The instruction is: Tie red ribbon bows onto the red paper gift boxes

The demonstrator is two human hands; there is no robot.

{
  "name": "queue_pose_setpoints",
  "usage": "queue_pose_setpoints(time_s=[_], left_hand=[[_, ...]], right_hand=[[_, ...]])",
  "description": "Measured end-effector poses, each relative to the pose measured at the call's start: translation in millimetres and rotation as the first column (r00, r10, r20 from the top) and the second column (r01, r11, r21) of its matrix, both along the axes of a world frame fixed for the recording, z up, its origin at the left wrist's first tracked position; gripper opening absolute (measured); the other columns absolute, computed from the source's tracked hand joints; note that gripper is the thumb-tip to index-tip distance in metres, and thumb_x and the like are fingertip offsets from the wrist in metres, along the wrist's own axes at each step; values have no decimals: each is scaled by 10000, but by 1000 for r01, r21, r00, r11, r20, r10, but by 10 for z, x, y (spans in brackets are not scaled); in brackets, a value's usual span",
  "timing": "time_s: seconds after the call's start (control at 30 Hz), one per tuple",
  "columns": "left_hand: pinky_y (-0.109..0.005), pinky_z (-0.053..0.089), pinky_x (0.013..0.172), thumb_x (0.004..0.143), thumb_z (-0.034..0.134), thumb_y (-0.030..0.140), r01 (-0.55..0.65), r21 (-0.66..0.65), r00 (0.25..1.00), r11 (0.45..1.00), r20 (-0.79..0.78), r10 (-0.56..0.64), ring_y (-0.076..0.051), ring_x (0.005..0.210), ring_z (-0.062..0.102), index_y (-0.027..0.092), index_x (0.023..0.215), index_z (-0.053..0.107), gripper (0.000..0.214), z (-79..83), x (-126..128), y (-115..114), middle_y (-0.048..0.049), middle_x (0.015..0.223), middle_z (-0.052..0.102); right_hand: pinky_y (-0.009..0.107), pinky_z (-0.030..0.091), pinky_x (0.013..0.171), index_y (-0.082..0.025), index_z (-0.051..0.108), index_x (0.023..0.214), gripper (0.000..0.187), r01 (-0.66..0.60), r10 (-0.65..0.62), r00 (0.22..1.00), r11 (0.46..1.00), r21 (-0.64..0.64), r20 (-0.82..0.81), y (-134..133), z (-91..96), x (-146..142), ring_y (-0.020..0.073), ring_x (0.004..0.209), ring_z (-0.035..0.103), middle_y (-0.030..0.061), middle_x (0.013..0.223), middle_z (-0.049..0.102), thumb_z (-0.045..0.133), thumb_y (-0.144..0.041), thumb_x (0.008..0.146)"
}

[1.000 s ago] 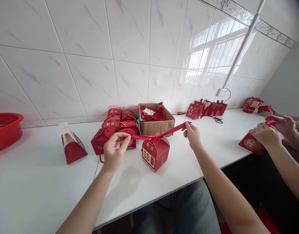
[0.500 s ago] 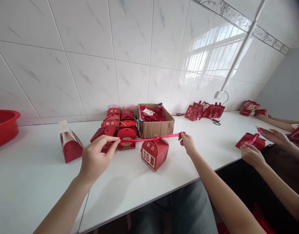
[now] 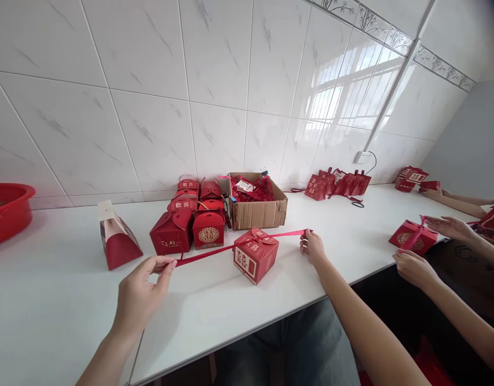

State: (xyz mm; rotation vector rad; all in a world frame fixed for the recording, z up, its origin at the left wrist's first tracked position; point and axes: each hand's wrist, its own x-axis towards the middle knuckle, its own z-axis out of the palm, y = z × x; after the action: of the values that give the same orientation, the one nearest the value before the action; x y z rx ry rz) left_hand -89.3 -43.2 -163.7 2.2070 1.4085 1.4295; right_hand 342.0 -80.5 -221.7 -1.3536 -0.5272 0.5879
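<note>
The small red box (image 3: 257, 258) stands on the desk (image 3: 61, 327) just below the middle of the frame, a red ribbon (image 3: 208, 254) crossing its top and running out to both sides; the box looks like light, thin card, stiff but easily dented, so best steadied by its lower walls; the ribbon looks soft and slippery, best pinched near its ends; the left hand (image 3: 144, 289), lower left, has thumb and forefinger pressed together on one end, the left forearm (image 3: 110, 351) slanting from the bottom edge; the right hand (image 3: 313, 247), right of centre, pinches the other end, fingers curled.
</note>
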Motion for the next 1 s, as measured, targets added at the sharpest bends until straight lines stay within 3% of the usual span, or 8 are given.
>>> queue_pose_setpoints(time_s=[0.27, 0.37, 0.47, 0.5, 0.6, 0.73, 0.83, 1.0], left_hand=[[-295, 500, 560, 800, 585, 329, -78, 126, 996, 989, -21, 81, -192, 716, 643, 307, 795, 584, 22, 218, 32, 207, 69, 812, 673], [-296, 486, 607, 827, 550, 270, -61, 225, 992, 972, -90, 83, -182, 732, 625, 276, 808, 577, 33, 344, 78, 332, 44, 838, 662], [-308, 490, 694, 846, 548, 261, -31, 294, 994, 955, -90, 60, -175, 773, 618, 240, 811, 590, 59, 617, 187, 406, 21, 832, 651], [-317, 497, 728, 836, 568, 269, -12, 284, 999, 959, -47, 26, -173, 780, 617, 227, 795, 595, 64, 749, 245, 411, 18, 820, 653], [-356, 495, 844, 807, 612, 252, 163, 94, 979, 982, 104, -173, -182, 863, 621, 196, 797, 610, 57, 1213, 490, 377, 0, 872, 668], [-335, 512, 759, 828, 602, 238, 517, -19, 849, 856, 137, -510, -158, 766, 616, 157, 793, 591, 88, 1731, 912, 296, -28, 821, 646], [-315, 508, 698, 787, 637, 151, 601, 24, 784, 799, 176, -595, -146, 717, 620, 166, 910, 561, 146, 1905, 1191, 278, -6, 774, 619], [-296, 511, 637, 771, 663, 149, 653, 51, 727, 756, 236, -644, -120, 621, 620, 193, 1053, 479, 339, 1941, 1431, 289, 32, 737, 590]], right_hand=[[235, 368, 398, -199, 491, 660, 423, 82, -93, 994, 983, 163, 63, -363, 357, -82, 83, 454, 453, -10, 615, 543, 621, -599, 706], [226, 362, 419, -182, 533, 664, 448, 62, -86, 989, 981, 186, 122, -473, 593, -101, 81, 482, 470, 7, 638, 574, 646, -614, 699], [238, 381, 467, -174, 564, 642, 441, 13, -73, 953, 979, 202, 293, -519, 950, -126, 94, 517, 481, 10, 614, 567, 639, -600, 729], [243, 386, 485, -176, 570, 632, 428, -4, -74, 929, 978, 210, 363, -522, 1097, -149, 97, 518, 472, 1, 585, 547, 633, -584, 747], [248, 388, 530, -181, 561, 583, 392, -111, -54, 831, 959, 262, 553, -492, 1571, -304, 95, 537, 453, -14, 560, 515, 653, -513, 769], [240, 372, 519, -170, 632, 615, 341, -307, 79, 716, 928, 211, 694, -364, 2089, -659, 97, 571, 462, -10, 589, 515, 689, -481, 742], [226, 375, 513, -159, 695, 706, 314, -438, 222, 683, 887, 148, 696, -244, 2293, -889, 97, 603, 490, 1, 634, 559, 702, -472, 729], [213, 404, 533, -156, 702, 727, 295, -504, 291, 711, 846, 175, 641, -146, 2392, -1061, 78, 598, 503, -1, 657, 599, 693, -451, 741]])
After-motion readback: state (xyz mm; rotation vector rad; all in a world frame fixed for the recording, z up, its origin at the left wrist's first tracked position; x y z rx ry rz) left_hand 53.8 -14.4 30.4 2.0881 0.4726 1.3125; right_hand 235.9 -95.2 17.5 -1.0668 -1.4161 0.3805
